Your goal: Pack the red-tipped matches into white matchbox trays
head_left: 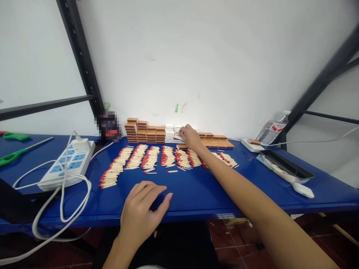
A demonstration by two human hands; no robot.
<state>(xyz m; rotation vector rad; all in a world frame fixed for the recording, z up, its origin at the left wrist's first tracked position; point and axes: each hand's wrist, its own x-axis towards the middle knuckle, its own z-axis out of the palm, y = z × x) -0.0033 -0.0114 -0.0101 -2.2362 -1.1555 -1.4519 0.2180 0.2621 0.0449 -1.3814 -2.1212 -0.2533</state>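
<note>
My right hand point(190, 137) reaches to the back of the table, fingertips pinched on a white matchbox tray at the stack of white matchbox trays point(169, 134); my fingers partly hide it. Brown matchbox sleeves point(146, 134) are piled left of the white stack, and lower rows of brown sleeves point(215, 141) lie to its right. A single brown matchbox point(182, 147) lies in front, below my hand. Above the front of the table, my left hand point(143, 205) is open, with thumb and fingers apart and nothing in them. Red-tipped matches point(168, 156) lie in several heaps between the hands and boxes.
A white power strip point(70, 164) with looping cables stands left, beside green-handled tools point(17, 155). At right are a plastic bottle point(273, 127), a white adapter point(252, 146) with a brown box on it, and a black tray point(286, 164). Dark metal posts frame the blue table point(196, 198).
</note>
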